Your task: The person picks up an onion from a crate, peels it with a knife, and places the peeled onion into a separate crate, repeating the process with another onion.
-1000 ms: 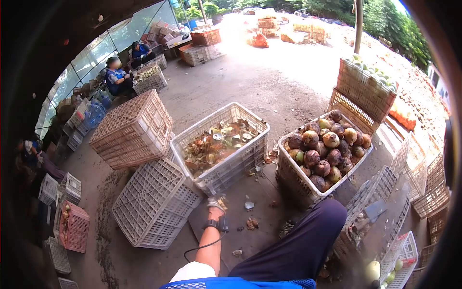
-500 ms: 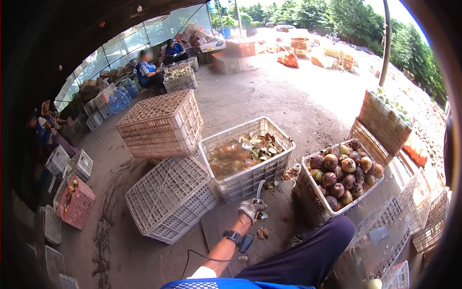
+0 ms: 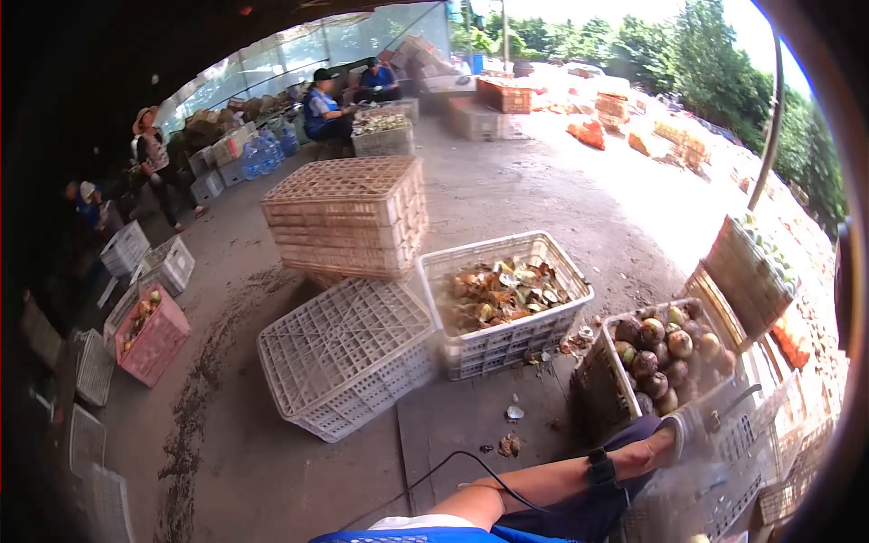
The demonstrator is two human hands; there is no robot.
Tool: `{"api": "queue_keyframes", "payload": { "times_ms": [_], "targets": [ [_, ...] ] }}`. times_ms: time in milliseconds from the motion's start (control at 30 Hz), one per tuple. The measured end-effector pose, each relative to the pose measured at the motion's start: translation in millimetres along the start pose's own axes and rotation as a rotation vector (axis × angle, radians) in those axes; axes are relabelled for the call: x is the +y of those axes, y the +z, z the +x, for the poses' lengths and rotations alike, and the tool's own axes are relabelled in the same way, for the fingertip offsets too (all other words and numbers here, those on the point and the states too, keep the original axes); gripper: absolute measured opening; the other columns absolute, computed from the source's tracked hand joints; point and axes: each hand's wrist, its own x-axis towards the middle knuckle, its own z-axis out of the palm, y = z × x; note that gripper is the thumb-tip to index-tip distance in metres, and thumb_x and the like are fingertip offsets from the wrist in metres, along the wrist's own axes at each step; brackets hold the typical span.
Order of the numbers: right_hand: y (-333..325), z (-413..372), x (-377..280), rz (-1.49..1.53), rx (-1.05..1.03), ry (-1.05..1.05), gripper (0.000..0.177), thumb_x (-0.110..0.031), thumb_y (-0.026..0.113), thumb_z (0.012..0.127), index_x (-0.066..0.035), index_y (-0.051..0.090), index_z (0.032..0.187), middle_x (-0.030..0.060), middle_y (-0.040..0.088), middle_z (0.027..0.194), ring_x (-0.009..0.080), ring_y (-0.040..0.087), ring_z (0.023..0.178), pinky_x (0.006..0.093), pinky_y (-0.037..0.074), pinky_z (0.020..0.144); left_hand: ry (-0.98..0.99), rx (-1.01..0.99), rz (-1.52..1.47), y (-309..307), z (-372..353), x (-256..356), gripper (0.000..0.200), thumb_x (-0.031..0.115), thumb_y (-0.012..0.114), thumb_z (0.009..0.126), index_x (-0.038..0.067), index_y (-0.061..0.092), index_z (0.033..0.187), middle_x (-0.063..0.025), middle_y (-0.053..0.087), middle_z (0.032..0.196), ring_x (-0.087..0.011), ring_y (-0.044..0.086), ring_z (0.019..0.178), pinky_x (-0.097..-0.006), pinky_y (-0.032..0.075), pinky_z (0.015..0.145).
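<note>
My left hand (image 3: 690, 425), in a pale glove with a black band on the wrist, reaches across my dark trouser leg to the right. It is closed on a knife (image 3: 742, 395) whose thin blade points up and right. The hand sits just below a white crate (image 3: 599, 362) full of dark brown and green round fruits (image 3: 665, 348). A second white crate (image 3: 507, 342) to the left holds cut husks and peelings (image 3: 502, 291). My right hand is out of view.
An upturned white crate (image 3: 348, 355) lies left of the husk crate, with a stack of tan crates (image 3: 348, 213) behind. A pink crate (image 3: 154, 333) stands far left. Scraps (image 3: 511, 443) litter the floor. Several people (image 3: 324, 110) sit at the back. More crates line the right side.
My left hand has swung with the knife from the floor in front of the husk crate across to the right, beside the fruit crate. The view has turned left.
</note>
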Motion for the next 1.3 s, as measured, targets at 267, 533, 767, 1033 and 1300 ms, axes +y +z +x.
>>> {"api": "queue_keyframes", "payload": {
  "times_ms": [267, 533, 767, 1033, 1300],
  "targets": [
    [-121.3, -62.1, 0.8, 0.463, 0.023, 0.112, 0.074, -0.028, 0.067, 0.069, 0.0, 0.046, 0.134, 0.0217, 0.056, 0.124, 0.0411, 0.056, 0.113, 0.0526, 0.047, 0.097, -0.356, -0.298, -0.078, 128.5, -33.8, -56.2, 0.022, 0.0, 0.064, 0.085, -0.001, 0.065, 0.106, -0.0091, 0.065, 0.093, -0.0119, 0.064, 0.077, -0.0252, 0.056, 0.064],
    [-118.4, -77.0, -21.1, 0.459, -0.113, 0.127, 0.082, -0.029, 0.07, 0.069, 0.006, 0.04, 0.136, 0.0225, 0.053, 0.13, 0.0378, 0.055, 0.117, 0.0482, 0.044, 0.102, -0.443, -0.431, -0.036, 179.6, -59.8, -148.7, 0.023, 0.009, 0.069, 0.083, 0.001, 0.064, 0.104, -0.004, 0.064, 0.08, -0.0108, 0.059, 0.066, -0.0266, 0.049, 0.054],
    [-143.0, -94.9, -35.3, 0.134, 0.052, 0.008, 0.088, -0.032, 0.076, 0.065, 0.008, 0.041, 0.134, 0.0213, 0.054, 0.128, 0.033, 0.056, 0.116, 0.0422, 0.044, 0.102, -0.477, -0.378, 0.012, 214.6, -61.7, -96.6, 0.029, 0.007, 0.073, 0.077, 0.008, 0.064, 0.105, -0.007, 0.063, 0.087, -0.0188, 0.066, 0.076, -0.0302, 0.054, 0.059],
    [-145.5, -110.3, -61.8, -0.456, 0.182, -0.228, 0.089, -0.033, 0.08, 0.058, 0.008, 0.047, 0.129, 0.0201, 0.058, 0.122, 0.0301, 0.059, 0.11, 0.0377, 0.046, 0.097, 0.383, -0.542, 0.831, 218.5, -69.8, -112.9, 0.037, 0.012, 0.078, 0.064, 0.011, 0.067, 0.1, -0.0122, 0.065, 0.086, -0.031, 0.065, 0.072, -0.0384, 0.052, 0.061],
    [-138.6, -110.3, -64.9, -0.348, 0.215, -0.308, 0.067, -0.023, 0.078, 0.065, 0.005, 0.056, 0.122, 0.0176, 0.064, 0.113, 0.028, 0.063, 0.101, 0.0342, 0.05, 0.089, 0.137, -0.583, 0.813, 206.0, -62.3, -129.5, 0.031, 0.017, 0.073, 0.071, 0.009, 0.067, 0.101, -0.0142, 0.065, 0.086, -0.0337, 0.064, 0.075, -0.0405, 0.051, 0.063]
  ]
}}
